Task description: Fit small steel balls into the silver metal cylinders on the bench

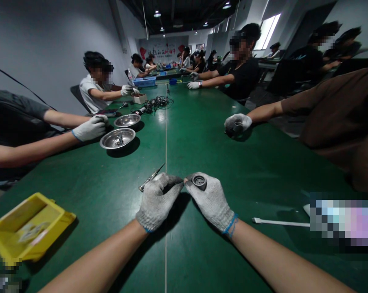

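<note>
At the centre of the frame, two gloved hands meet above a green tabletop. The right hand has its thumb and fingers curled closely around a small dark round part, whose open, ringed end faces up toward the camera. The left hand has its thumb and forefinger brought together at the tips, right against the right hand's fingertips; I cannot tell whether anything tiny is pinched there. Just behind the left hand, a slim pointed metal tool slants up toward the middle of the frame (the glove covers part of it, so whether it is held or lying loose is unclear).

At lower left stands a yellow bin with some pale pieces inside, too blurred to name. At lower right, a white cable stretches toward the frame's edge. In the left half, higher up, sit two steel bowls, the nearer bowl holding small metal bits, close to a co-worker's gloved hands. Beyond the bowls, at upper centre, lies a tangle of black cables. Right of centre, another person's glove grips a dark part.
</note>
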The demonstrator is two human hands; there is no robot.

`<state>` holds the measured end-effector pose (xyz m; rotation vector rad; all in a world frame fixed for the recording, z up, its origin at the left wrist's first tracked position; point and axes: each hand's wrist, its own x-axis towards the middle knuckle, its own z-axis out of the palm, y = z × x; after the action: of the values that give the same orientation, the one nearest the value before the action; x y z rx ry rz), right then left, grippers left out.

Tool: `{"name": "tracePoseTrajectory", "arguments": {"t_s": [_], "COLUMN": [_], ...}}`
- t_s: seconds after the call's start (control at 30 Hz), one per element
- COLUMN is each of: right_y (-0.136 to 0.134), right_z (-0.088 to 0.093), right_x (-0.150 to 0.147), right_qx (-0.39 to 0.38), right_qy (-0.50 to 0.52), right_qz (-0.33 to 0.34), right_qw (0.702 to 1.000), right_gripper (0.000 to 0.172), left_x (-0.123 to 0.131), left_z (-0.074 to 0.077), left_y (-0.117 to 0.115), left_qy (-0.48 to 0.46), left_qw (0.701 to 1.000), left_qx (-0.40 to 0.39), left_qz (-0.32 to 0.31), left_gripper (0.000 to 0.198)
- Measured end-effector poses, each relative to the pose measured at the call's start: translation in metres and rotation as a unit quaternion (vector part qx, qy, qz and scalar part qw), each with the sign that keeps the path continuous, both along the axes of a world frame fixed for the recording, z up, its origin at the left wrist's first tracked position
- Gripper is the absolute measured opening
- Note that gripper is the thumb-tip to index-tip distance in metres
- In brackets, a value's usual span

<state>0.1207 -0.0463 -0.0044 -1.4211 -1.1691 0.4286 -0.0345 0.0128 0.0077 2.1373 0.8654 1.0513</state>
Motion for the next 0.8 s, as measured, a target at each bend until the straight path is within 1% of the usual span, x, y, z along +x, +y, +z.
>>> {"name": "tracePoseTrajectory", "arguments": {"t_s": [0.47,0.63,0.8], "right_y": [-0.0001,0.0004,0.0003], "right_z": [0.0006,0.0016,0.0018], "right_x": [-0.0007,0.0013,0.0031], "right_qx": [-0.001,-0.003,0.0], "right_qy": [0.015,0.016,0.035], "right_qz": [0.004,0.033,0.04], "right_qw": [1.0,0.999,0.999], "right_gripper": [0.019,0.022,0.02], "left_x": [-0.0004,-0.0025,-0.0021], "left_z": [-0.0018,-0.004,-0.0053], "left_y": [-0.001,-0.0012,-0.0005], "left_qy": [-0.012,-0.025,-0.031], "left_qw": [0.998,0.992,0.99], "left_qx": [0.068,0.121,0.134], "left_qz": [-0.006,-0.002,0.014], "left_gripper": [0.014,0.012,0.011]}}
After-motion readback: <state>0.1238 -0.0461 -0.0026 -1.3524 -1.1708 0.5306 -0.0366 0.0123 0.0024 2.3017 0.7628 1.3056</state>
